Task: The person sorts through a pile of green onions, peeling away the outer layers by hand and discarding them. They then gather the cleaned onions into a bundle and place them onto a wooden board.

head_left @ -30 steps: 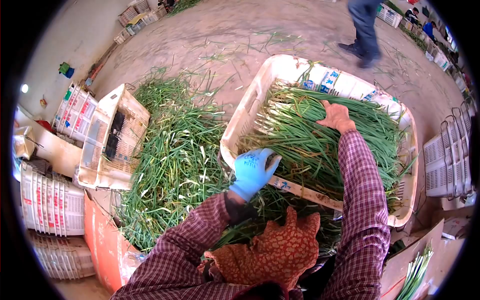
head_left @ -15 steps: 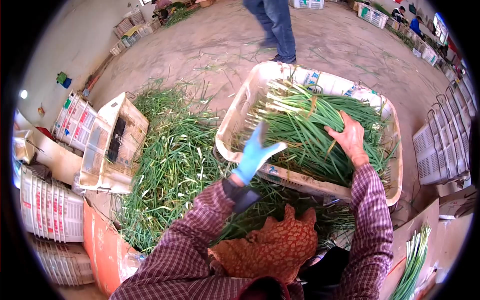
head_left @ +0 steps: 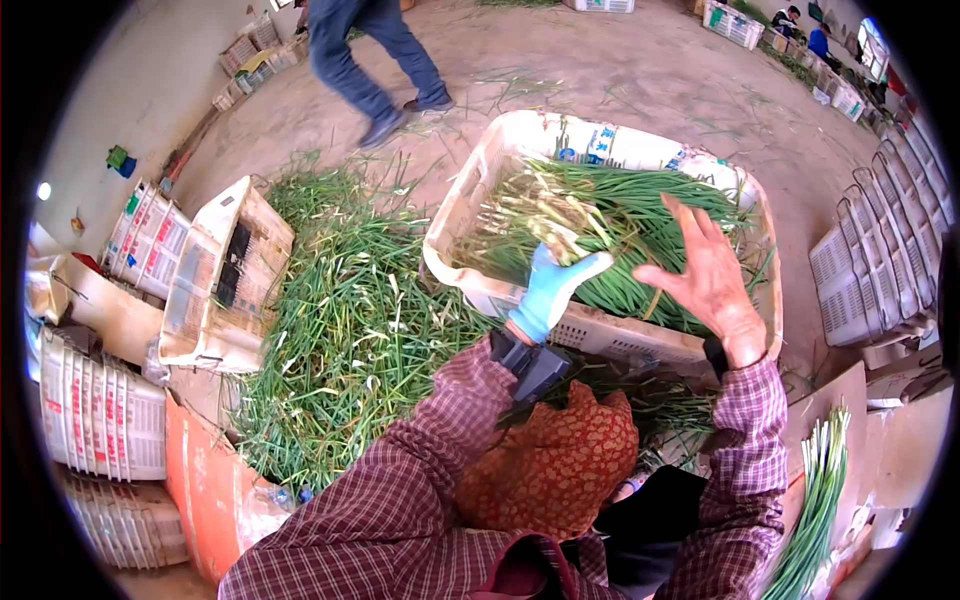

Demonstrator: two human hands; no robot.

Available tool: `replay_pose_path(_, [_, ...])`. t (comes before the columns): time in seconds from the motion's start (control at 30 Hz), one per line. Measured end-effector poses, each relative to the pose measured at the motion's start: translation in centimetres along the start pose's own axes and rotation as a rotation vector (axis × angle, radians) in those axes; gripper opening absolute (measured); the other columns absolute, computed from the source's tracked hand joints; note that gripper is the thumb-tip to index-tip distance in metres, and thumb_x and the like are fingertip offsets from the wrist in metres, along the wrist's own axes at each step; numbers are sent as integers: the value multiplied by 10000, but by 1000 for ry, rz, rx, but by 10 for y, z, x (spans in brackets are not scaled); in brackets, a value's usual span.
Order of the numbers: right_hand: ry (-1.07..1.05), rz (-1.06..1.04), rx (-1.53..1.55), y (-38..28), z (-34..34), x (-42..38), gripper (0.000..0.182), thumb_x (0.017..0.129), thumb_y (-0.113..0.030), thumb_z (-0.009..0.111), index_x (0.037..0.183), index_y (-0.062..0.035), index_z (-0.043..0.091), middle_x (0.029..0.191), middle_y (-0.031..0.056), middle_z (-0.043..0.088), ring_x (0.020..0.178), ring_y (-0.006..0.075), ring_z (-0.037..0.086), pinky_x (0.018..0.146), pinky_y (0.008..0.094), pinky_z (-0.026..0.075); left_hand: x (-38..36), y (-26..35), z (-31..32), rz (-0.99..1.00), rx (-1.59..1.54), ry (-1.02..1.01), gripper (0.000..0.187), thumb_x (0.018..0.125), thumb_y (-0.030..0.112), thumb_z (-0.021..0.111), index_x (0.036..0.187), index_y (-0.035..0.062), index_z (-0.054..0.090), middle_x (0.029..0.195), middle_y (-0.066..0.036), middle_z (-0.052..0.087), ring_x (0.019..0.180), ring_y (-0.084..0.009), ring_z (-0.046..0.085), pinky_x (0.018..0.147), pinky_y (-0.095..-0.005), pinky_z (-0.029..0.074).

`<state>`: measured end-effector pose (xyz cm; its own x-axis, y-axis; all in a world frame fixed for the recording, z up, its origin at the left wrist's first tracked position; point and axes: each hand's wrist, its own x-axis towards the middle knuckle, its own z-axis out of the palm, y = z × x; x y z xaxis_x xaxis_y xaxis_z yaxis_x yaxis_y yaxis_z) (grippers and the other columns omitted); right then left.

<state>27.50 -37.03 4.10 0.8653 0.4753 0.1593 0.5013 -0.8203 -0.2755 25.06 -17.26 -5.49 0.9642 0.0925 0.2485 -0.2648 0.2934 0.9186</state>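
A white plastic crate (head_left: 470, 200) holds a heap of long green stalks (head_left: 660, 200) with pale root ends toward its left side. My left hand (head_left: 550, 290), in a light blue glove, is at the crate's near edge beside the pale ends, its thumb spread from the fingers. It grips nothing that I can see. Bare and with fingers spread, my right hand (head_left: 708, 275) is over the right part of the stalks and holds nothing.
Loose green leaves (head_left: 350, 330) cover the floor left of the crate. An empty crate (head_left: 235, 270) lies tipped beside them. Stacked crates (head_left: 870, 250) stand at right, near a bundle of stalks (head_left: 820, 500). A person's legs (head_left: 375, 60) are beyond the crate.
My right hand has come up off the stalks and opened. My left hand has moved right, to the crate's near edge. The walking person has moved left.
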Motion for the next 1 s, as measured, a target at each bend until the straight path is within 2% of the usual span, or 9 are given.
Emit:
replay_pose_path(0.07, [262,-132,104,-26,-2,0,1005,628,-538,792,1406,-69,363,1252,199,500,1218,332,457,1057,458,343,-1,5,10,114,302,-72,356,817,95,718,1139,26,583,1040,-38,634,928,-130,597,781,-277,510])
replay_pose_path(0.1, [299,-178,121,-35,7,3,1047,599,-541,807,1414,-67,350,1275,203,483,1231,343,439,1059,452,335,-8,16,34,-115,-595,-3,428,817,96,708,1198,25,526,1089,-42,611,930,-136,589,769,-275,509])
replay_pose_path(0.2, [475,-230,251,-40,33,7,671,658,-344,789,1193,-33,530,1182,189,545,1145,342,490,995,453,372,9,-20,30,14,400,-135,601,774,156,749,1273,15,446,1208,-118,556,1035,-209,582,857,-315,489])
replay_pose_path(0.63, [1055,-299,1297,-64,-171,-73,286,887,-310,629,1001,-48,646,782,29,640,695,93,626,605,260,532,-24,4,9,24,848,-579,681,742,371,763,1285,51,505,1248,-162,571,1142,-304,551,975,-378,435])
replay_pose_path(0.7, [1117,-431,1559,-49,-179,-88,287,886,-311,650,1008,-53,619,827,30,640,743,125,634,690,259,525,23,-215,-149,120,211,-604,537,822,321,688,1260,53,533,1208,-167,591,1084,-295,585,935,-389,468])
replay_pose_path(0.77, [1067,-282,1443,-53,-165,-106,311,859,-304,695,1021,-55,602,892,19,638,802,124,624,711,264,518,-60,53,-90,-119,692,-556,424,895,206,623,1294,89,540,1223,-142,598,1151,-256,553,998,-369,441])
replay_pose_path(0.83, [1048,-2,1261,-34,-132,-93,337,830,-291,731,1037,-61,599,951,16,628,820,112,604,728,263,504,-28,22,-207,42,1409,-605,475,843,230,683,1285,108,558,1179,-107,636,1043,-258,620,883,-369,504])
replay_pose_path(0.9, [1026,-49,1384,-49,-100,-87,373,803,-270,761,1067,-69,591,983,21,619,839,108,585,769,273,484,-53,134,-188,-128,1497,-332,347,818,272,664,1091,57,664,953,-177,686,887,-304,662,801,-371,518])
replay_pose_path(1.0, [899,-89,1448,-84,-85,-89,349,811,-257,755,1062,-86,585,971,10,615,875,106,571,794,288,473,-67,219,-169,13,943,-90,563,861,260,668,1308,-37,497,1227,-184,603,1123,-266,585,966,-346,443])
